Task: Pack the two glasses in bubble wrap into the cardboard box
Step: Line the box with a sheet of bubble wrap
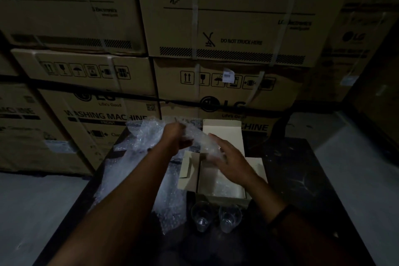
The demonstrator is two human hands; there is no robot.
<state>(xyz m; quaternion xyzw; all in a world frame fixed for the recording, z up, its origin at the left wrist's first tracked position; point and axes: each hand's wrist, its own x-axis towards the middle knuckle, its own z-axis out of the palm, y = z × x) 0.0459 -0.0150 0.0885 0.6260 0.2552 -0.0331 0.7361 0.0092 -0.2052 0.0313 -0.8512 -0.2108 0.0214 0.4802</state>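
Glasses stand nearest on the dark table [302,179], both clear and upright just beside each other: the left glass [201,216] and the right glass [229,217] sit close to the near wall of the cardboard box [224,197], unwrapped. Left of them a sheet of bubble wrap [133,179] sprawls along the table's left edge, running from beside the glasses back toward the far left corner. The box lies open just beyond the glasses, its flaps spread out, a pale lining and what looks like a bit of wrap showing at its bottom. Above the box the right hand [233,162] hovers with fingers spread and loosely extended, fingertips touching or just at a lifted fold of the wrap; whether they actually pinch it cannot be told in the dim, blurred light. A dark band circles that wrist. Farther on, over the box's left flap, the left hand [174,136] is curled closed around the raised part of the wrap, holding it up off the table. Behind the table's far edge rise stacked appliance cartons [226,34] printed with handling symbols and washing machine lettering.
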